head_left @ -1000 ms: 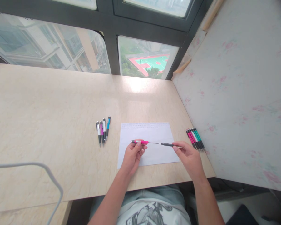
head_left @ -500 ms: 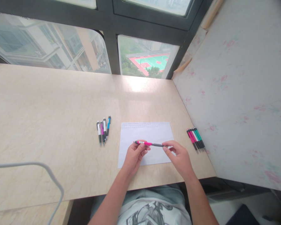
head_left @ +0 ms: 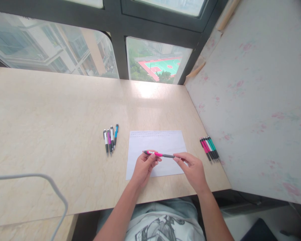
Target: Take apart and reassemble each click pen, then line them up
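Slim pink plastic pen (head_left: 161, 155) with dark grip (head_left: 168, 156), level over rectangular white paper sheet (head_left: 163, 142): left hand (head_left: 142, 166) pinches barrel (head_left: 158, 154), right hand (head_left: 193, 169) pinches tip end; best keep both parts aligned, barrel steady.

Daylight is being let in through the dark window frame (head_left: 119, 50), and a glare (head_left: 146, 89) is thrown onto the beige marbled tabletop (head_left: 52, 113). A building facade (head_left: 62, 47) is framed on the left, a green-and-red basketball court (head_left: 163, 67) beside it. The right wall (head_left: 256, 73) is covered in floral wallpaper (head_left: 261, 127), peeled at its edge. Low right, possibly a pale floor (head_left: 283, 219) is glimpsed.
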A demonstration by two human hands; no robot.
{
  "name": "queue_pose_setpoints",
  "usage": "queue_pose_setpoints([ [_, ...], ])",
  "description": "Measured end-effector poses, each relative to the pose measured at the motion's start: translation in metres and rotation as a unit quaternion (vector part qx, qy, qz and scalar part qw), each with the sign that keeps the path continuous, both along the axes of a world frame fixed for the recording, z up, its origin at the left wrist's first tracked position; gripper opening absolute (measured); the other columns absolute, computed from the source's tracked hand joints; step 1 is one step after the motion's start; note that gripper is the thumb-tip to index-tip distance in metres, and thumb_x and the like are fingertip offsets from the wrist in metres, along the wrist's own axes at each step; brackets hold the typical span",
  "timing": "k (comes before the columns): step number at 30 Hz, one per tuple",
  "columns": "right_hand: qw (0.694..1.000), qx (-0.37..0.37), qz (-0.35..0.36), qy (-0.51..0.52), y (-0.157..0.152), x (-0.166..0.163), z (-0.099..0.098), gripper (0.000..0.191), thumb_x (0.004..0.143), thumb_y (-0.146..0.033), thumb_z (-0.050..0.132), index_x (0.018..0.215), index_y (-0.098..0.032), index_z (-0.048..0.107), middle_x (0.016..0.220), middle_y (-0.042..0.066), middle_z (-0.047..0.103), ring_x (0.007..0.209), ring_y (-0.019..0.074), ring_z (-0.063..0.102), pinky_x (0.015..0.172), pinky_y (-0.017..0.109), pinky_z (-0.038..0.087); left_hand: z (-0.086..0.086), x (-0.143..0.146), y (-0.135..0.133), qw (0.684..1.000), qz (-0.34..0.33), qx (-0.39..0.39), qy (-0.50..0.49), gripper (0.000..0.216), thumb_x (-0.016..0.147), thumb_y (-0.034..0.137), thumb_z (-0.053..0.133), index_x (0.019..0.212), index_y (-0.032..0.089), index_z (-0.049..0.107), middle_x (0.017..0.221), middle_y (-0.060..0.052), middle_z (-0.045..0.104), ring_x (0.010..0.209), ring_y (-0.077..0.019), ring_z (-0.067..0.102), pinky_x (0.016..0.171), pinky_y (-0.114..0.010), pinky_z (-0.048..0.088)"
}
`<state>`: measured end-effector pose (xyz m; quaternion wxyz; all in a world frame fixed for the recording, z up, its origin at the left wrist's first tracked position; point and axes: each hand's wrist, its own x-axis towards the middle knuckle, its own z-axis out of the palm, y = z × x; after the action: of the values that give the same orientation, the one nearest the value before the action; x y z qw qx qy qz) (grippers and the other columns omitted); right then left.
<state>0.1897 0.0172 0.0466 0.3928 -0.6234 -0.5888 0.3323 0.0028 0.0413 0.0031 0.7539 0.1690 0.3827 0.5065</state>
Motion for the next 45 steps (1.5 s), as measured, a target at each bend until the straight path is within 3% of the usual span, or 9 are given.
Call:
queue_pose_setpoints([
  [7, 0.998, 0.044, 0.009, -0.053, -0.0003, -0.0004, 0.0007, 0.022, 0.089, -0.038, 0.061, 0.077, -0.023, 0.07, 0.076, 0.003, 0.07, 0.071, 0.0192, 0.063, 0.06, 0.029, 0.045, -0.0031, -0.0006, -0.0004, 1.0, 0.0, 0.008, 0.0, 0.024, 0.073, 0.028, 0.079, 0.088, 0.013, 0.069, 0.074, -0.005, 0.071, 0.07, -0.0113, 0.065, 0.061, -0.018, 0.047],
  [14, 0.998, 0.033, 0.027, -0.054, -0.0007, 0.0021, -0.0051, 0.044, 0.096, -0.037, 0.05, 0.056, -0.019, 0.055, 0.054, -0.001, 0.053, 0.053, 0.0124, 0.051, 0.054, 0.026, 0.035, -0.0032, -0.0001, -0.0015, 1.0, -0.023, 0.007, 0.002, 0.025, 0.074, 0.029, 0.078, 0.09, 0.012, 0.068, 0.075, -0.005, 0.071, 0.069, -0.0116, 0.065, 0.061, -0.019, 0.047],
  [18, 0.998, 0.029, 0.034, -0.032, 0.0007, -0.001, -0.0045, 0.039, 0.097, -0.037, 0.044, 0.066, -0.019, 0.059, 0.064, 0.001, 0.058, 0.061, 0.0142, 0.056, 0.058, 0.026, 0.038, -0.0029, -0.0005, -0.0006, 1.0, -0.009, -0.003, -0.002, 0.024, 0.074, 0.029, 0.079, 0.088, 0.013, 0.069, 0.077, -0.005, 0.071, 0.07, -0.0109, 0.065, 0.062, -0.019, 0.047],
  [23, 0.998, 0.029, 0.039, -0.042, 0.0023, -0.0038, 0.0017, 0.019, 0.092, -0.034, 0.054, 0.079, -0.02, 0.058, 0.076, 0.001, 0.059, 0.069, 0.0149, 0.055, 0.059, 0.025, 0.039, -0.0034, -0.001, 0.0002, 1.0, -0.002, -0.01, -0.007, 0.024, 0.073, 0.029, 0.079, 0.088, 0.013, 0.069, 0.078, -0.005, 0.072, 0.072, -0.011, 0.065, 0.063, -0.019, 0.048],
  [28, 0.996, 0.017, 0.049, -0.072, 0.0025, -0.0031, -0.001, 0.037, 0.097, -0.035, 0.046, 0.063, -0.02, 0.052, 0.059, -0.003, 0.048, 0.055, 0.0121, 0.045, 0.056, 0.026, 0.033, -0.005, -0.0007, -0.0004, 1.0, -0.01, -0.007, -0.006, 0.026, 0.073, 0.029, 0.079, 0.09, 0.013, 0.068, 0.08, -0.005, 0.072, 0.071, -0.0113, 0.065, 0.064, -0.02, 0.048],
  [33, 0.998, 0.026, 0.037, -0.053, 0.0024, -0.0057, -0.0015, 0.025, 0.095, -0.035, 0.049, 0.076, -0.02, 0.056, 0.073, 0.0, 0.057, 0.068, 0.0143, 0.053, 0.06, 0.025, 0.037, -0.0056, -0.0004, -0.0008, 1.0, -0.007, -0.008, -0.001, 0.027, 0.073, 0.03, 0.079, 0.091, 0.013, 0.067, 0.082, -0.006, 0.073, 0.073, -0.0112, 0.066, 0.065, -0.019, 0.049],
  [39, 0.997, -0.002, 0.027, -0.072, 0.0027, -0.0053, -0.0041, 0.044, 0.098, -0.04, 0.043, 0.058, -0.02, 0.047, 0.055, -0.002, 0.047, 0.054, 0.0124, 0.046, 0.054, 0.026, 0.033, -0.0062, -0.0005, -0.0011, 1.0, -0.025, -0.001, 0.011, 0.027, 0.074, 0.031, 0.078, 0.092, 0.013, 0.068, 0.085, -0.007, 0.073, 0.073, -0.0117, 0.066, 0.065, -0.02, 0.049],
  [43, 0.998, 0.002, 0.021, -0.052, 0.0034, -0.0057, -0.0039, 0.031, 0.095, -0.041, 0.048, 0.074, -0.019, 0.057, 0.071, 0.001, 0.059, 0.068, 0.0152, 0.055, 0.059, 0.025, 0.038, -0.006, -0.0005, -0.001, 1.0, -0.02, -0.006, 0.013, 0.026, 0.075, 0.03, 0.078, 0.092, 0.013, 0.068, 0.082, -0.006, 0.073, 0.074, -0.0118, 0.067, 0.066, -0.02, 0.049],
  [45, 0.998, 0.004, 0.019, -0.054, 0.0031, -0.0057, -0.0041, 0.032, 0.094, -0.04, 0.049, 0.071, -0.019, 0.055, 0.068, 0.0, 0.057, 0.066, 0.0146, 0.054, 0.059, 0.025, 0.038, -0.0056, -0.0005, -0.0013, 1.0, -0.024, -0.003, 0.015, 0.026, 0.075, 0.031, 0.078, 0.091, 0.013, 0.068, 0.083, -0.006, 0.073, 0.073, -0.0119, 0.066, 0.066, -0.02, 0.049],
])
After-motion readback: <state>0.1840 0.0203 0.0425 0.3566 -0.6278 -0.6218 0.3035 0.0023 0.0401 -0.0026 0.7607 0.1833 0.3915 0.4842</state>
